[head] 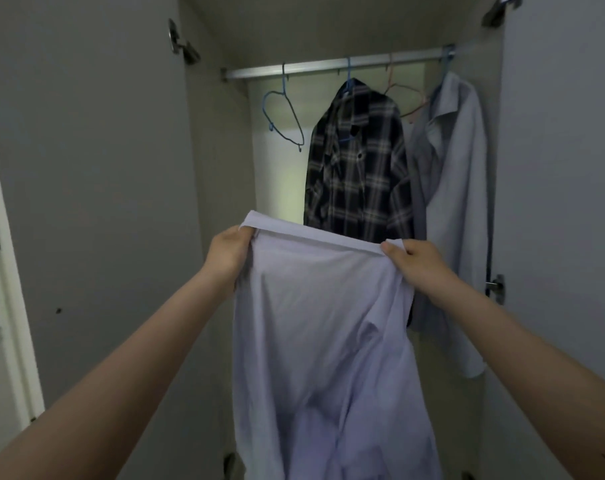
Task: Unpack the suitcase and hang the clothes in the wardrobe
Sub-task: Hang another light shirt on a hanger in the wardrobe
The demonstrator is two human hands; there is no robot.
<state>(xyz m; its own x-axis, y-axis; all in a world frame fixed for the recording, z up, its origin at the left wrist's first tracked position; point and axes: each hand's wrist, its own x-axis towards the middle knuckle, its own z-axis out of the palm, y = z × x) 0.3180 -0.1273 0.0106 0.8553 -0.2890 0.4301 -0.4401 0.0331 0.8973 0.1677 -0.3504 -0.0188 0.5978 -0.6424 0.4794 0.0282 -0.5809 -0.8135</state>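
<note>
Head view: both hands hold a pale shirt up in front of the open wardrobe.

Left hand point(229, 251) grip clamped on one end of the pale lilac shirt's point(322, 341) top edge, right hand point(419, 260) grip pinched on the other end; top edge stretched between them, rest of shirt hanging down. Behind it the wardrobe rail point(329, 66) carries an empty blue hanger point(283, 112), a dark plaid shirt point(358, 168) on a blue hanger, a pinkish hanger point(406, 95) that looks empty though partly hidden, and a grey-blue shirt point(453, 202) at far right. Both wardrobe doors point(86, 168) swung open. Suitcase not in view.
</note>
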